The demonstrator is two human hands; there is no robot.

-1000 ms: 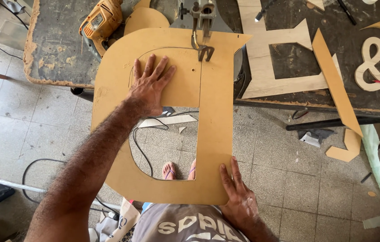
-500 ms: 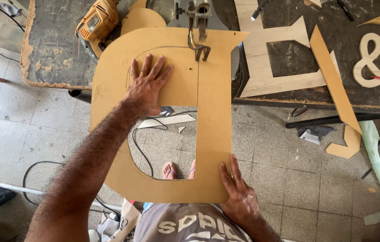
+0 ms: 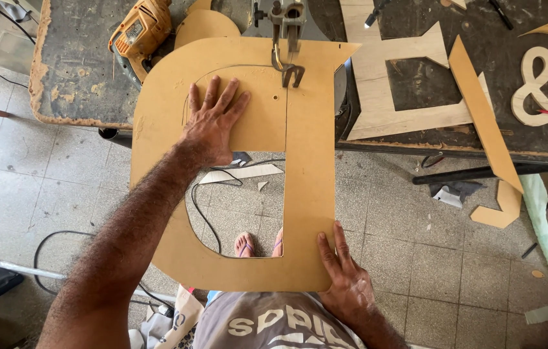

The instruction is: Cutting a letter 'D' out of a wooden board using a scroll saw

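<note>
Both my hands lay flat, gripping nothing: left hand [image 3: 212, 126] and right hand [image 3: 345, 281] pressed one MDF letter board [image 3: 309, 187]; the saw blade [image 3: 285, 68] was hard to make out.

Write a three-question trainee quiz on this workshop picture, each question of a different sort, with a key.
1. True or false: the left hand lies flat on the big fibreboard letter, fingers spread.
2. Where does the right hand rest?
A. on the orange power tool
B. on the letter's near lower corner
C. on the pale ampersand cutout
3. Fill in: the saw blade meets the board at its ____ edge, far from the person.

Key
1. True
2. B
3. Top; the saw's foot sits on the board just inside that edge, by the pencilled curve.
</note>
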